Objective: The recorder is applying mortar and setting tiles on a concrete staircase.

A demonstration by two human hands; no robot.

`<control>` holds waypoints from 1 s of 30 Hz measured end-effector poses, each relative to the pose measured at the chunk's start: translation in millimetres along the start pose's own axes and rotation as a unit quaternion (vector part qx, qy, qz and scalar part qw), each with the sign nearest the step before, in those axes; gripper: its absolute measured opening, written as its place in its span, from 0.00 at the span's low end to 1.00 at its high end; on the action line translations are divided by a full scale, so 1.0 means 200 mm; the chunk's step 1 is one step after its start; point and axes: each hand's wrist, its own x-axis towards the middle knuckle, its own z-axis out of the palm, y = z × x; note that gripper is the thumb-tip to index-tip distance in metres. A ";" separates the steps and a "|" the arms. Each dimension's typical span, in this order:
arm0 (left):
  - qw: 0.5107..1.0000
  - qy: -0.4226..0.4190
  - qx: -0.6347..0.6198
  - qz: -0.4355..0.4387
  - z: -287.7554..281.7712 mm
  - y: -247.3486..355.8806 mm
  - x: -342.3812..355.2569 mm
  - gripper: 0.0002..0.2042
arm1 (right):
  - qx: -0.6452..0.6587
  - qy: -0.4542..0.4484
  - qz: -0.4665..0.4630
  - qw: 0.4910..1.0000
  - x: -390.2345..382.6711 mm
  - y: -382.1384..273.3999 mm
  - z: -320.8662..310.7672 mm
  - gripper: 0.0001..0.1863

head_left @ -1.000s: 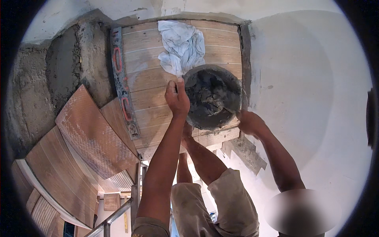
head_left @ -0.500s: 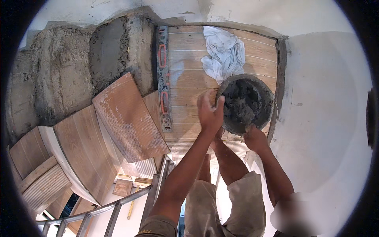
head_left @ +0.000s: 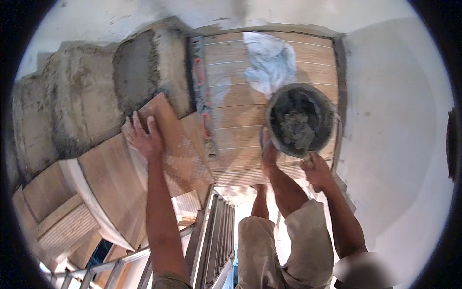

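We note a crumpled white cloth (head_left: pixel 272 62) towards the far edge of a wood-look tiled landing (head_left: pixel 231 115), its pale joints running crosswise. Along the landing's left edge we record a smeared grey spirit level (head_left: pixel 200 91) with two red-rimmed slots. Further left we see rough cement steps (head_left: pixel 91 86); lower in view, wood-look tiled steps (head_left: pixel 113 173). We log a metal railing (head_left: pixel 198 241) at the bottom, and a white wall (head_left: pixel 394 120) bounding the right side.

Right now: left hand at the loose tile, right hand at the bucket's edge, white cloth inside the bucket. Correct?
No: the white cloth lies on the wood-look tiles, beyond the bucket, as the head view shows. Left hand and right hand are as stated.
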 end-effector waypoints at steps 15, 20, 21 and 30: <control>0.975 -0.088 -0.205 0.002 -0.02 -0.22 0.05 0.30 | 0.222 -0.006 0.000 0.975 -0.22 -0.10 -0.02 0.21; 0.990 -0.026 -0.094 -0.098 -0.04 -0.12 -0.12 0.36 | 0.304 0.002 -0.035 0.952 -0.33 -0.39 -0.17 0.20; 0.985 -0.005 -0.094 -0.143 -0.04 -0.17 -0.15 0.39 | 0.321 -0.007 -0.063 0.945 -0.33 -0.50 -0.18 0.20; 0.980 -0.040 -0.037 -0.193 -0.08 -0.25 -0.17 0.41 | 0.442 -0.178 -0.068 0.877 0.18 -1.51 0.41 0.17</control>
